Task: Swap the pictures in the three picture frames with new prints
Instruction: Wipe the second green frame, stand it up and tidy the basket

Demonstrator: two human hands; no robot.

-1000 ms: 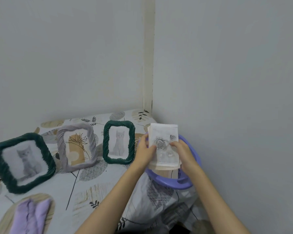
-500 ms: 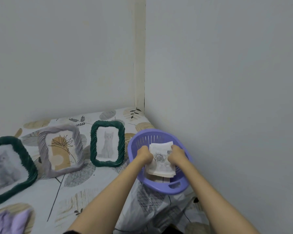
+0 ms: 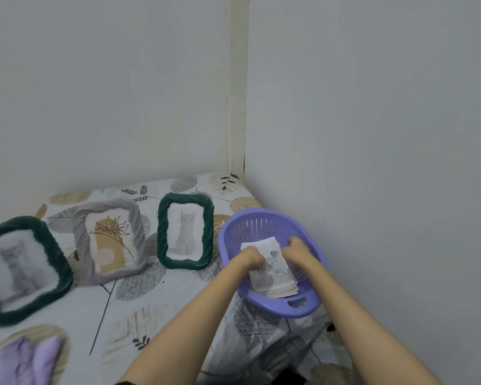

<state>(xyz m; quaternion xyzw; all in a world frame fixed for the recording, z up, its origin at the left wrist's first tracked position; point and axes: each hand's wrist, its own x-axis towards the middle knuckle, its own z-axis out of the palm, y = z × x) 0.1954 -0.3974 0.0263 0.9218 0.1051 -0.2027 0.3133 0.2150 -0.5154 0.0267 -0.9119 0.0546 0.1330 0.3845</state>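
Both hands reach into the purple basket (image 3: 272, 304) on the bed. The left hand (image 3: 250, 256) and right hand (image 3: 297, 247) seem to grip the stack of prints (image 3: 271, 273) lying inside. Three picture frames (image 3: 185, 234) stand just beside the basket.

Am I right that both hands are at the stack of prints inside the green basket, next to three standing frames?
Not quite: the basket is purple, as the head view shows. Both the left hand and right hand are at the stack of prints, beside the three frames.
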